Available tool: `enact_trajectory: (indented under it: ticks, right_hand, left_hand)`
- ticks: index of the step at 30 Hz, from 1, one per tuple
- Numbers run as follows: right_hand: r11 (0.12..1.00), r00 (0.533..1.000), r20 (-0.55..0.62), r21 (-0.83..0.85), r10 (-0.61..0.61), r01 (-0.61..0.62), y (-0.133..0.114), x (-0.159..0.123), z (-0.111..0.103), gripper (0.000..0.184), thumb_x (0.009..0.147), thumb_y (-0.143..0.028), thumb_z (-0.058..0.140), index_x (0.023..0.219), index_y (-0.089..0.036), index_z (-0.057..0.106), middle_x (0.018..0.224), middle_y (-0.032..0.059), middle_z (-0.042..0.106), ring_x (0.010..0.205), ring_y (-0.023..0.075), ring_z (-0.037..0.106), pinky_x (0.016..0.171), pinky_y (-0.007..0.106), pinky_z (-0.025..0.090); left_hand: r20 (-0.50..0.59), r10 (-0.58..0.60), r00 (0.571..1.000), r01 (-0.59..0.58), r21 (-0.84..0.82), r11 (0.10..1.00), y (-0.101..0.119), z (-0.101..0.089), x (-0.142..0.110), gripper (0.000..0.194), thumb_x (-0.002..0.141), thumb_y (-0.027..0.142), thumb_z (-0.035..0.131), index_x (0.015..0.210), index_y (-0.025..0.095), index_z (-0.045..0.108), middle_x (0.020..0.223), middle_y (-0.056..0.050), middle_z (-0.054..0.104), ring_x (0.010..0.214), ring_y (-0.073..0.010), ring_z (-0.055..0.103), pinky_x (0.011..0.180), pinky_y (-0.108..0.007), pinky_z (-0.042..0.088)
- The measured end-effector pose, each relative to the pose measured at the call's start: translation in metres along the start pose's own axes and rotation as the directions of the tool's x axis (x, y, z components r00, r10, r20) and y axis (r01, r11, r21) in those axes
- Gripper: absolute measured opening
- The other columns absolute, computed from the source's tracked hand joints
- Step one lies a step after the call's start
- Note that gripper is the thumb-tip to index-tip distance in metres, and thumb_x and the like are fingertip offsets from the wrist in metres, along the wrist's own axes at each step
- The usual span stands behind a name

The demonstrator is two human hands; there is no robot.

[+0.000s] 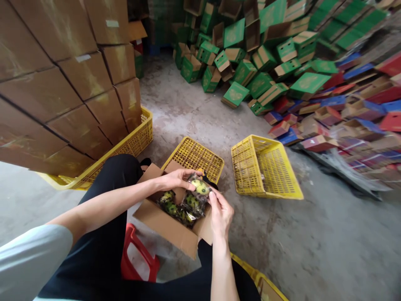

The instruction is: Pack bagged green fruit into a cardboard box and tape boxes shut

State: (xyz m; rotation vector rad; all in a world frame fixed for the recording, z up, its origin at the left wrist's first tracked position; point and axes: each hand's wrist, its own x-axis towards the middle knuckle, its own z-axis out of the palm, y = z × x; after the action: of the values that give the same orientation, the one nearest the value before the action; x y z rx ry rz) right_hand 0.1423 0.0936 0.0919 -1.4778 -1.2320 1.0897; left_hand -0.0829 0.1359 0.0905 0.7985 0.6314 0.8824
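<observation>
Between both hands is a clear plastic packet [200,187] with a yellow-green, dark-spotted item inside; I cannot make out its exact kind. My left hand [178,179] grips its left end, thumb along the near side. My right hand [222,212] pinches the packet's right end between thumb and fingers. Just below sits an open cardboard box [171,225], flaps spread, between my knees. Several similar wrapped yellow-green and dark items [171,207] lie in it. The hands are above the box's far right part.
A yellow crate [184,151] lies beyond the box, and another yellow crate [250,167] stands to its right. Stacked cartons [72,79] rise at left over a yellow crate [145,125]. A red stool [153,267] is below me. Green boxes [234,95] heap at the back.
</observation>
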Motion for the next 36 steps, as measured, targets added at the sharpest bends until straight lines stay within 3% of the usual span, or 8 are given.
enact_trajectory:
  ticks: [8,19,26,29,32,36]
  right_hand:
    - [0.995,0.998,-0.031,-0.08,-0.054,0.052,-0.0055,-0.0021,0.003,0.039,0.089,-0.053,0.07,0.104,-0.019,0.081,0.107,0.0106,0.081,0.098,0.028,0.075,0.09,0.039,0.059]
    - [0.998,0.998,-0.068,-0.06,-0.013,0.009,0.0017,-0.0001,0.002,0.043,0.085,-0.057,0.072,0.101,-0.018,0.078,0.102,0.0116,0.08,0.096,0.0284,0.074,0.087,0.039,0.059]
    - [0.998,0.996,0.083,0.054,0.018,-0.022,0.0031,0.0037,0.0016,0.052,0.085,-0.051,0.076,0.128,-0.022,0.071,0.123,0.0117,0.076,0.11,0.029,0.073,0.097,0.042,0.057]
    - [0.998,0.994,0.11,0.063,0.022,-0.029,0.0025,0.0029,0.0025,0.043,0.083,-0.046,0.079,0.118,-0.022,0.076,0.116,0.0103,0.078,0.106,0.0282,0.074,0.097,0.043,0.057]
    - [0.998,0.997,0.07,0.055,-0.019,0.015,0.0021,0.0015,0.0019,0.029,0.083,-0.042,0.08,0.102,-0.021,0.079,0.107,0.0087,0.08,0.102,0.0275,0.074,0.097,0.044,0.057]
    - [0.989,0.991,0.003,0.073,-0.131,0.131,-0.0004,0.0007,-0.0016,0.021,0.085,-0.038,0.077,0.097,-0.022,0.08,0.111,0.0089,0.079,0.108,0.028,0.072,0.102,0.046,0.054]
  left_hand:
    - [-0.02,-0.051,0.998,0.054,0.123,0.991,-0.0024,-0.0027,0.001,0.063,0.077,0.045,0.088,0.13,0.016,0.072,0.116,-0.011,0.076,0.1,-0.0219,0.072,0.098,-0.035,0.05]
    - [-0.023,-0.053,0.998,0.056,0.201,0.978,-0.0079,-0.007,0.0034,0.059,0.072,0.05,0.089,0.117,0.014,0.078,0.108,-0.01,0.078,0.094,-0.0225,0.072,0.093,-0.034,0.052]
    - [-0.084,0.043,0.996,-0.02,0.253,0.967,-0.0052,-0.0076,0.0031,0.05,0.072,0.048,0.089,0.107,0.013,0.081,0.102,-0.01,0.079,0.092,-0.0228,0.073,0.089,-0.032,0.054]
    - [-0.097,0.046,0.994,-0.019,0.26,0.965,-0.0061,-0.0083,0.0039,0.047,0.07,0.045,0.091,0.102,0.013,0.082,0.098,-0.009,0.08,0.09,-0.0225,0.073,0.089,-0.033,0.055]
    - [-0.069,0.01,0.998,0.005,0.214,0.977,-0.0064,-0.0064,0.0036,0.052,0.069,0.043,0.092,0.11,0.013,0.08,0.105,-0.01,0.079,0.096,-0.0232,0.073,0.095,-0.035,0.053]
    - [-0.03,-0.038,0.999,0.04,0.082,0.996,-0.0047,-0.0013,0.0011,0.069,0.068,0.043,0.094,0.13,0.02,0.073,0.132,-0.011,0.071,0.121,-0.0268,0.067,0.104,-0.036,0.05]
